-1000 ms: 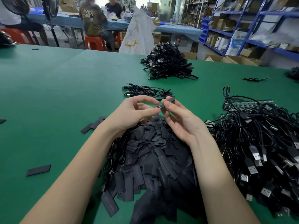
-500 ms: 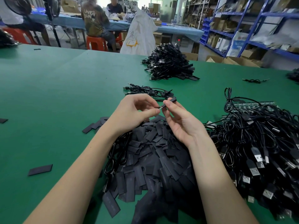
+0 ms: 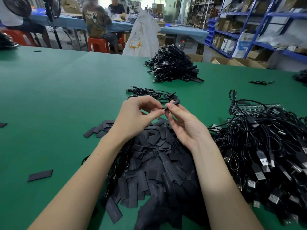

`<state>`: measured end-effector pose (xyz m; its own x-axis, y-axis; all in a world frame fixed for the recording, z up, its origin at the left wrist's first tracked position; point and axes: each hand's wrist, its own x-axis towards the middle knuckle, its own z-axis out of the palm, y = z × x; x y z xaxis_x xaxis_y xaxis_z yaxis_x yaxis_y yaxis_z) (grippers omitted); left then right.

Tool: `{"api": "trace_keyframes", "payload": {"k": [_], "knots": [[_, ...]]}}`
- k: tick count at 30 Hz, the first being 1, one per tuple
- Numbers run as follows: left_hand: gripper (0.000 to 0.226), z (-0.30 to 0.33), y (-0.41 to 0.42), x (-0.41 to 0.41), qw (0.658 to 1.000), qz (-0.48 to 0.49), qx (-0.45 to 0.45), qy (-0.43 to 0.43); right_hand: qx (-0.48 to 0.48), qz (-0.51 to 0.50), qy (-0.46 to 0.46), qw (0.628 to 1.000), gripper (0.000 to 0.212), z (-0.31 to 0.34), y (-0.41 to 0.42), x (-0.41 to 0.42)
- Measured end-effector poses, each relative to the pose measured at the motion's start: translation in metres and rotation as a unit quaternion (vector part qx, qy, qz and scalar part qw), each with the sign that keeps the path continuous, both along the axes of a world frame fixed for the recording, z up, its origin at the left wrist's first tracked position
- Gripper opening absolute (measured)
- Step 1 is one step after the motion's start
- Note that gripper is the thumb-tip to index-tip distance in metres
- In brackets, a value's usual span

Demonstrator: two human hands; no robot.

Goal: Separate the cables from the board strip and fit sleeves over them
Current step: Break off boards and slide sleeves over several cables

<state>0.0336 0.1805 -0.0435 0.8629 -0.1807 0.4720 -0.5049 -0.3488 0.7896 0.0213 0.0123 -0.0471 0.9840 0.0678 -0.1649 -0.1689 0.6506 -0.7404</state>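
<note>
Right hand (image 3: 186, 128) fingers pinch the sleeve (image 3: 174, 103); left hand (image 3: 134, 117) fingers pinch its near end.

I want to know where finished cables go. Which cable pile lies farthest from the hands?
The neat heap of cables near the table's far edge. The small bunch lies just beyond the fingertips, and the tangled pile sits beside the right hand.

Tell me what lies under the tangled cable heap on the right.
Under the cable heap, a green board strip shows at its far edge, cables running over it. How far the strip extends beneath, and anything else below, is covered by the cables. It all rests on the green table.
</note>
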Motion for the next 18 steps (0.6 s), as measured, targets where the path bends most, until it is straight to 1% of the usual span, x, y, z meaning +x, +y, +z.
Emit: {"api": "trace_keyframes", "payload": {"k": [2,8,15,18], "knots": [[0.008,-0.001,0.0005,0.0007,1.0,0.004,-0.001,0.0,-0.001,-0.009,0.003,1.0,0.012,-0.0002,0.0002,0.0003],[0.011,-0.0021,0.0027,0.0025,1.0,-0.007,0.02,-0.005,0.005,-0.019,0.005,1.0,0.009,-0.0004,-0.0006,0.0003],[0.006,-0.0012,0.001,0.0008,0.999,0.008,0.022,-0.023,-0.01,-0.009,0.003,1.0,0.009,0.0006,0.001,-0.0012],[0.005,-0.0003,0.0001,-0.0003,0.999,0.014,0.025,-0.028,-0.02,-0.008,0.006,1.0,0.015,0.0012,0.0017,-0.0016]]}}
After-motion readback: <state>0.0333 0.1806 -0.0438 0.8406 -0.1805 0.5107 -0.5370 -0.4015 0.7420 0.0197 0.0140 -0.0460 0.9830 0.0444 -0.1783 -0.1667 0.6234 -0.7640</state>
